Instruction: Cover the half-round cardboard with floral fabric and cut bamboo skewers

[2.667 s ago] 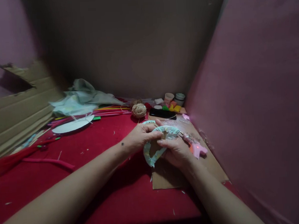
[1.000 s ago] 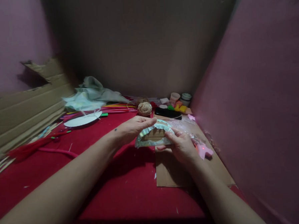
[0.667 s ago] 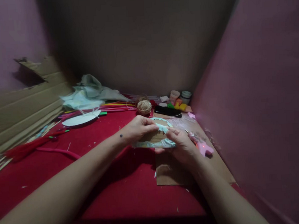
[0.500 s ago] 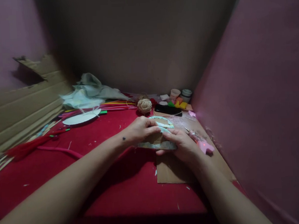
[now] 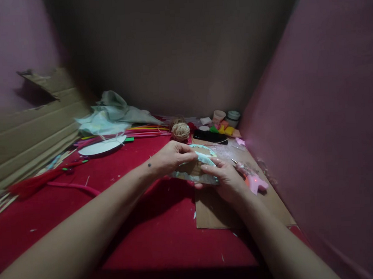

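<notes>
Both hands are on a brown cardboard piece (image 5: pixel 192 168) with a pale blue-green edging, held above the table. My left hand (image 5: pixel 176 156) pinches the edging at its upper side, thumb and forefinger together. The right end of the piece is gripped by my right hand (image 5: pixel 224 175), its thumb on top and a fingertip showing below. Just behind lies a second cardboard piece with a similar pale edging (image 5: pixel 207 149). A flat cardboard sheet (image 5: pixel 214 215) is beneath my right hand.
A pink glue gun (image 5: pixel 256 183) lies right of my right hand. Behind are a twine ball (image 5: pixel 180 131), black phone-like object (image 5: pixel 209 136), cups (image 5: pixel 219 116) and colourful lumps. At left are a white disc (image 5: pixel 102 147), pale cloth (image 5: pixel 113 116) and red strands (image 5: pixel 35 182).
My left hand has shifted slightly left and up, with its fingers pinched on the edging. More of the pale edging shows between the hands, and the held piece is tilted a little differently.
</notes>
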The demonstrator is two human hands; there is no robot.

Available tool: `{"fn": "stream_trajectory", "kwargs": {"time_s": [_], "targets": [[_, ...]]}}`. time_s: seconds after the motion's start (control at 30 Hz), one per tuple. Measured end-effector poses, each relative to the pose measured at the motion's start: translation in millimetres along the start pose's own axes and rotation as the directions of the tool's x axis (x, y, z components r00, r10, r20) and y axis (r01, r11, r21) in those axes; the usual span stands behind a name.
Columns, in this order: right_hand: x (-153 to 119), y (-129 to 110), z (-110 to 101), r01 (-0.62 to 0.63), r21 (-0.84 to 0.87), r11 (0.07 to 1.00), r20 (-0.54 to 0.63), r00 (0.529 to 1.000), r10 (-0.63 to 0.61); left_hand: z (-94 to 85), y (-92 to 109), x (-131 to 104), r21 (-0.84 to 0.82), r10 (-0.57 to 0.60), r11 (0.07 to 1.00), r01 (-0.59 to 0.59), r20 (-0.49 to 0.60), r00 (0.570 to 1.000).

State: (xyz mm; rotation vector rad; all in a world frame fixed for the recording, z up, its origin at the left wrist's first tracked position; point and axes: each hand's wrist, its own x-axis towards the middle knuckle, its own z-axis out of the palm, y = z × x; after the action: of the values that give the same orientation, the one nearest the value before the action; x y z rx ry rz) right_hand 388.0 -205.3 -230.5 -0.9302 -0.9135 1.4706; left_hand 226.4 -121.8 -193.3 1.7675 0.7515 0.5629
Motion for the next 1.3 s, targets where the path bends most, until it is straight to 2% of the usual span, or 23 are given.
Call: {"fn": "stream_trajectory", "kwargs": {"time_s": [0.13,0.23,0.33,0.47,0.53,0.6,0.67,0.77,0.87,1.0,1.17,1.3], "targets": [[-6.7,-6.7,-2.6,-0.069,-0.014,0.998,0.216,0.974,0.070,5.5,3.2,-3.0,0.100,0.054,0.993,-0.058,0.040,0.998],[-7.7,-8.3,-2.5,-0.113,-0.059,0.992,0.279,0.952,0.125,6.4,5.0,-4.7,0.178,0.092,0.978,-0.107,0.091,0.992],[-5.8,-6.0,-0.4,-0.116,-0.105,0.988,0.264,0.954,0.140,2.2,6.5,-5.1,0.169,0.078,0.981,-0.100,0.132,0.988],[-4.1,-2.4,2.3,-0.065,-0.111,0.992,0.192,0.978,0.085,-5.9,5.6,-4.7,-0.101,0.034,0.995,-0.018,0.157,0.987],[-4.4,-2.1,3.4,-0.043,-0.117,0.992,0.150,0.987,0.060,-6.7,4.7,-4.5,-0.167,-0.003,0.986,0.031,0.168,0.986],[-5.4,-2.9,4.3,-0.030,-0.120,0.992,0.115,0.992,0.044,-4.5,4.4,-4.5,-0.122,0.003,0.992,0.015,0.147,0.989],[-6.7,-4.7,4.8,-0.026,-0.114,0.993,0.104,0.994,0.038,-0.9,5.1,-4.8,-0.038,0.053,0.998,-0.050,0.099,0.994],[-8.6,-7.7,4.5,-0.036,-0.072,0.997,0.167,0.985,0.047,4.3,6.4,-5.8,0.037,0.126,0.991,-0.127,0.037,0.991],[-9.5,-8.4,3.0,-0.085,-0.057,0.995,0.217,0.972,0.096,8.0,7.6,-7.6,0.071,0.154,0.985,-0.157,0.052,0.987],[-8.5,-5.4,0.8,-0.097,-0.135,0.986,0.196,0.973,0.123,9.9,10.1,-9.6,0.108,0.158,0.980,-0.167,0.093,0.983],[-7.8,-5.1,2.7,-0.086,-0.169,0.982,0.191,0.974,0.119,9.8,14.7,-10.3,0.172,0.169,0.969,-0.178,0.063,0.984],[-9.9,-6.8,9.9,-0.073,-0.221,0.972,0.129,0.986,0.103,12.3,16.0,-11.0,0.094,0.132,0.986,-0.138,0.075,0.988]]}}
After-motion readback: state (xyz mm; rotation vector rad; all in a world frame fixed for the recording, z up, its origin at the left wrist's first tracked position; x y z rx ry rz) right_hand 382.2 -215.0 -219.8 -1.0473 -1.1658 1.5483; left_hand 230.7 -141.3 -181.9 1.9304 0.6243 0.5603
